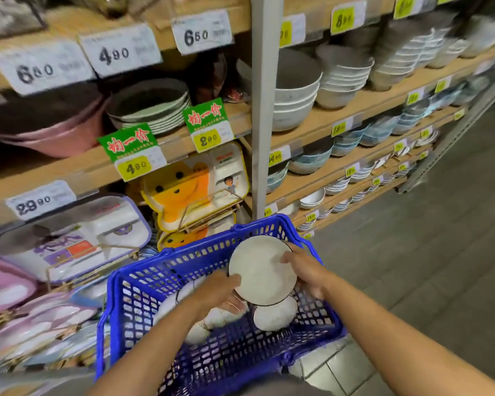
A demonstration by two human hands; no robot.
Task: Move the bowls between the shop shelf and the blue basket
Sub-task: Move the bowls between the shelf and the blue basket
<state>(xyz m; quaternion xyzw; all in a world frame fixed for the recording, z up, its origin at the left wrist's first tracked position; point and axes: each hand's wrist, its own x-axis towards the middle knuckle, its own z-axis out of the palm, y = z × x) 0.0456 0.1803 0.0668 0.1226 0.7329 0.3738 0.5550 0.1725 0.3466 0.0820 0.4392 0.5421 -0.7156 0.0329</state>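
A white speckled bowl (262, 270) with a dark rim hangs over the blue basket (132, 292). My left hand (216, 292) grips its near-left edge, thumb on the rim. My right hand (305, 270) holds its right edge, thumb on top and fingers underneath. Inside the basket lie more white bowls: one (275, 314) just below the held bowl, others (172, 304) partly hidden under my left forearm. The wooden shop shelf (340, 115) to the upper right carries stacks of grey-white bowls (295, 95).
Shelves on the left hold pink basins (49, 124), a stack of dark plates (152, 107), and children's divided trays (77, 238). A grey upright post (265, 110) splits the shelving. Price tags line the shelf edges. Grey tiled floor (440, 252) lies to the right.
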